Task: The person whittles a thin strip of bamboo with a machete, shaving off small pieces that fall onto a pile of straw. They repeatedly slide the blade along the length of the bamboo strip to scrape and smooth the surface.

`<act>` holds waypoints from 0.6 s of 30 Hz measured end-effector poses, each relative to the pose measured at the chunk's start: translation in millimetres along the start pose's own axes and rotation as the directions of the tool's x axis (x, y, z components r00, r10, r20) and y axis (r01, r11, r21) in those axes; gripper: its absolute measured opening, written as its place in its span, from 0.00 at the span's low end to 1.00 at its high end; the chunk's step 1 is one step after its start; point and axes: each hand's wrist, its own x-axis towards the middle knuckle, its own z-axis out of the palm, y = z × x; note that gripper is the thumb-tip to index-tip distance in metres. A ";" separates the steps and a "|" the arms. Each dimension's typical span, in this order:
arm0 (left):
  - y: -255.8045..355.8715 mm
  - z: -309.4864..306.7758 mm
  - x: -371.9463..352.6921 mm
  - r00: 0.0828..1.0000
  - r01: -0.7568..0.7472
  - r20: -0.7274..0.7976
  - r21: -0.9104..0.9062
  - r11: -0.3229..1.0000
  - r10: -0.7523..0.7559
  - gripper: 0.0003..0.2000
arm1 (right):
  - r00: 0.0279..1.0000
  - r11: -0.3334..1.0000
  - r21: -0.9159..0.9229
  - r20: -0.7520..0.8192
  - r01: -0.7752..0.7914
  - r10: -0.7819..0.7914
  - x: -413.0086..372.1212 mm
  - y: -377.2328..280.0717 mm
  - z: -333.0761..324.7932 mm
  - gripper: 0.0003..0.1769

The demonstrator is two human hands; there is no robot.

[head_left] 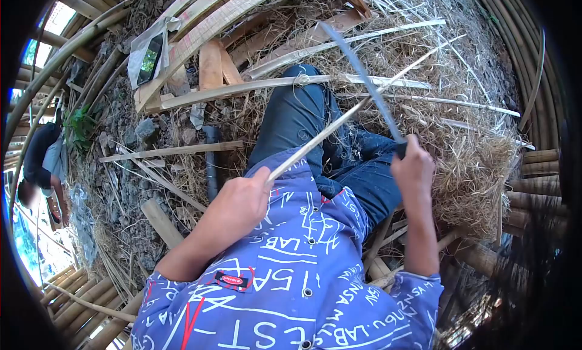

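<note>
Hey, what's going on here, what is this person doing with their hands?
A seated person grips a thin bamboo strip in the left hand and a long-bladed knife in the right hand. The blade crosses the strip above the knees. Dry shavings and split bamboo slats lie all around, with bamboo poles stacked at the right. Another person is at the far left.

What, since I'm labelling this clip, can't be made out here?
Head view:
- Knife: blade motion-blurred, handle mostly hidden inside the right hand.
- Bamboo strip: near end hidden in the left hand.
- Other person: cut off by the left rim.
</note>
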 end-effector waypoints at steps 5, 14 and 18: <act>-3.2 -2.9 0.5 0.997 -0.013 0.071 -0.025 1.000 0.015 0.10 | 0.937 0.873 0.351 -0.037 0.337 -0.347 -38.3 -64.5 21.6 0.15; -10.4 1.8 5.7 0.954 0.157 0.296 -0.355 0.922 -0.049 0.13 | 0.924 0.905 0.195 -0.139 0.379 -0.357 -19.3 -17.1 49.0 0.23; -12.7 4.9 2.3 0.902 0.336 0.413 -0.485 0.807 -0.127 0.12 | 0.906 0.891 0.197 -0.196 0.410 -0.374 -15.9 -11.2 59.0 0.23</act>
